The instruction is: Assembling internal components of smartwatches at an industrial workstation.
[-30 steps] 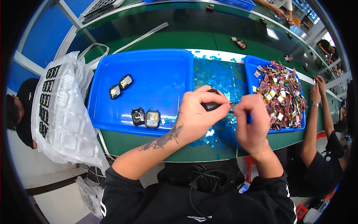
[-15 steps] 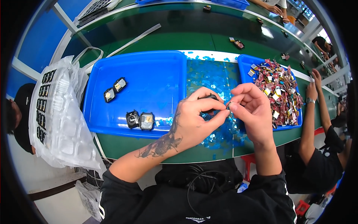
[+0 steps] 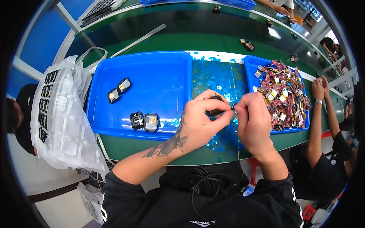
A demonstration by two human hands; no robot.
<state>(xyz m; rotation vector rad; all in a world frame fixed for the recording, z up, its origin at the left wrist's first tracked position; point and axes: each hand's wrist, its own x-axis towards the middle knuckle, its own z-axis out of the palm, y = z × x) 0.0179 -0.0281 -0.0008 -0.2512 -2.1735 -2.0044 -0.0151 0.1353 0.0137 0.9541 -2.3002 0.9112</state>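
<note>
1. Large blue tray point(image 3: 152, 72) lies at ten o'clock from my hands, four small dark square modules on it.
2. Smaller blue tray point(image 3: 251, 62) at two o'clock holds a heap of reddish scraps point(image 3: 283, 95).
3. My left hand point(image 3: 201, 121) is closed around a small black module point(image 3: 215, 111), held over blue film litter point(image 3: 220, 79).
4. My right hand point(image 3: 253, 119) pinches at its three o'clock edge.
5. Judged light, rigid, scratch-prone: grip by the sides only.

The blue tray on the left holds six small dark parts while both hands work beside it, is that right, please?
Not quite: the head view shows four small dark parts in the blue tray, not six. Both hands, left hand and right hand, do work beside it.
</note>
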